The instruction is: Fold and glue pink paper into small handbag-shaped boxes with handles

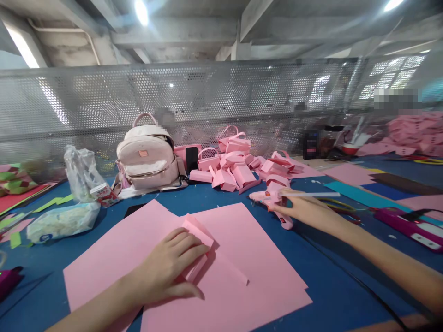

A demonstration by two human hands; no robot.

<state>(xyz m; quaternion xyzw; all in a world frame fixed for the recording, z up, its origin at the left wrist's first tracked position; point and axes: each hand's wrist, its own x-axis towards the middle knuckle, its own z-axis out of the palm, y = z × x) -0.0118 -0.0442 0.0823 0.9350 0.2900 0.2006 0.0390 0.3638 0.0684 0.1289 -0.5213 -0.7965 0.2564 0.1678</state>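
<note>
My left hand (176, 263) lies over a small folded pink paper piece (199, 233), its fingers curled across the top and its thumb stretched out on the sheet below. A narrow pink strip (233, 267) sticks out from that piece to the right. Beneath are large pink paper sheets (263, 276), overlapping. To the right, my right hand (301, 207) has its thumb and fingers closed around the rear of a pink hot glue gun (268, 198). A translucent glue stick (314, 194) juts from the gun's back, and its black cord (339, 265) runs toward the lower right.
Folded pink paper baskets (231, 161) are heaped at the back, beside a pale backpack (147, 154). On the left lie a clear plastic bag (81, 170) and a filled plastic packet (64, 221). A purple power strip (411, 226) is at the right. A perforated metal screen (214, 99) stands behind.
</note>
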